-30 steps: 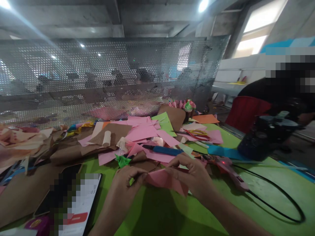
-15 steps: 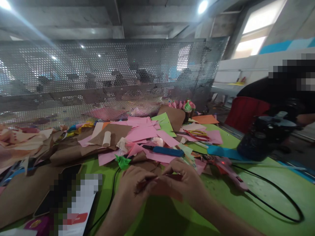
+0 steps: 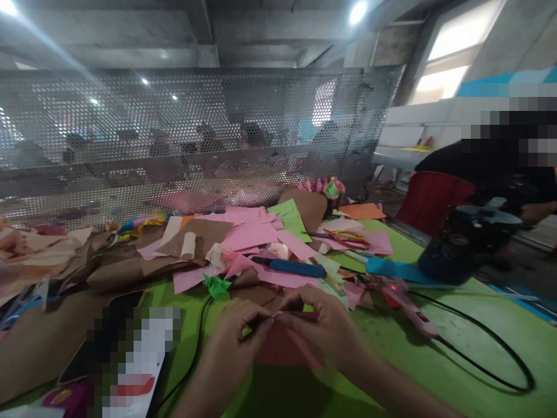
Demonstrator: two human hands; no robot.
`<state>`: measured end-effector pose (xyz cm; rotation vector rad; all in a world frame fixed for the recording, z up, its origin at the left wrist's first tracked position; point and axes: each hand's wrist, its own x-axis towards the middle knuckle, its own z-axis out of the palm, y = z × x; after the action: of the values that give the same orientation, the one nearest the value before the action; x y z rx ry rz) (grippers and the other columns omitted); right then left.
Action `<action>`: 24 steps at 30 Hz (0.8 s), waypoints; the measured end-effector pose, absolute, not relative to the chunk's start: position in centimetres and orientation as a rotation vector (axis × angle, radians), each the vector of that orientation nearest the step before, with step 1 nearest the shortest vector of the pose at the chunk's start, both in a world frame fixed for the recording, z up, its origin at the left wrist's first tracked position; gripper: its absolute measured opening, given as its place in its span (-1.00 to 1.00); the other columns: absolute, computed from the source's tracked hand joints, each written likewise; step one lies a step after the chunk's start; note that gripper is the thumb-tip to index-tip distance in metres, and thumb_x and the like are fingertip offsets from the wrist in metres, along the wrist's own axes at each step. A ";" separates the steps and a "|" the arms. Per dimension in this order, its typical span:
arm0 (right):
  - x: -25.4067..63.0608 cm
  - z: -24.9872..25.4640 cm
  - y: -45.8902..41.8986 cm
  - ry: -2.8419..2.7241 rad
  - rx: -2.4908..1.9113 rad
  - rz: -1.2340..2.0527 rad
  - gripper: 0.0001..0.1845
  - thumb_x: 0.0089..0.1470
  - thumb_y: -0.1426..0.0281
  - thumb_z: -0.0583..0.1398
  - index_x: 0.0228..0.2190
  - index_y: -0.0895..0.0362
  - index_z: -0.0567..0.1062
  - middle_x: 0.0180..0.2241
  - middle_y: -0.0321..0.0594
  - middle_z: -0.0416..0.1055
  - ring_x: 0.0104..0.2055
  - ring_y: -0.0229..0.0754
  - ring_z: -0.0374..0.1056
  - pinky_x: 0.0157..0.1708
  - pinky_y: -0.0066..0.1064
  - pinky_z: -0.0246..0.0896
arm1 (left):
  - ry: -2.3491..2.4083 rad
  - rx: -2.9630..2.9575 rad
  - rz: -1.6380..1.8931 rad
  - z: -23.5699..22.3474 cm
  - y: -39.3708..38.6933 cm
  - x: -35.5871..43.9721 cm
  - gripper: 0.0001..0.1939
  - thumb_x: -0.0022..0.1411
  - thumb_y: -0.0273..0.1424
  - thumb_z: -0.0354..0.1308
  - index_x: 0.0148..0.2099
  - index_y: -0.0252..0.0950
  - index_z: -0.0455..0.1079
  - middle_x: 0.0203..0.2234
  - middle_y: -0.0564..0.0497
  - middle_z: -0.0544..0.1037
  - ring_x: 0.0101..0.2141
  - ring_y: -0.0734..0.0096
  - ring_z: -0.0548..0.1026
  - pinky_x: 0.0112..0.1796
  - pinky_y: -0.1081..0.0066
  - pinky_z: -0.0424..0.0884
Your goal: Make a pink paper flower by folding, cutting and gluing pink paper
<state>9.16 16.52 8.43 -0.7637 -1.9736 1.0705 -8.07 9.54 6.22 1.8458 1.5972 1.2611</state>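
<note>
Both my hands meet low in the middle of the view over the green table. My left hand and my right hand pinch the top edge of a pink paper piece, fingers closed on it. The paper hangs down between them, partly in shadow. Just beyond my fingers lie a blue-handled cutter and a small crumpled green scrap.
Pink, brown and green paper sheets are heaped across the table's back. A pink glue gun with a black cable lies to the right. A phone sits left. A perforated metal screen stands behind; a person in black is at right.
My hands have drawn closer together and the pink paper has been folded smaller; it now hangs lower between my fingers. A black cable now shows left of my left forearm.
</note>
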 end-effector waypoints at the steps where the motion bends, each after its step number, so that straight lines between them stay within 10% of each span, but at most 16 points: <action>1: 9.2 8.4 16.5 -1.976 -0.772 1.083 -0.93 0.01 0.38 0.31 -0.44 0.12 0.54 -0.44 -0.26 0.52 -0.37 -0.19 0.42 -0.37 -0.44 0.28 | 1.597 1.835 1.265 6.2 9.6 -8.0 -0.84 0.26 -0.44 0.11 -0.36 -0.23 0.47 -0.46 0.06 0.52 -0.35 0.33 0.43 -0.27 0.38 0.24; 17: 10.0 9.1 17.4 -1.701 -0.801 1.271 -0.66 0.13 0.15 0.18 -0.10 0.02 0.49 -0.10 -0.17 0.45 -0.05 -0.06 0.34 -0.11 -0.29 0.26 | 1.224 0.471 1.588 6.0 10.1 -8.3 -0.63 -0.15 -0.17 0.45 -0.37 -0.28 0.47 -0.52 0.12 0.51 -0.52 0.56 0.38 -0.51 0.60 0.26; 24: 9.6 7.2 18.1 -1.716 -0.799 1.201 -0.56 -0.01 0.35 0.26 -0.04 0.09 0.41 -0.44 -0.31 0.33 -0.37 -0.18 0.26 -0.38 -0.38 0.16 | 1.028 0.278 1.541 6.3 9.8 -7.4 -0.64 -0.26 -0.28 0.51 -0.41 -0.28 0.46 -0.53 0.11 0.54 -0.53 0.51 0.45 -0.53 0.58 0.31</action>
<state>9.65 18.11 7.20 -0.7992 -1.7157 1.2014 -7.40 9.84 6.26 0.2782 1.0282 1.5411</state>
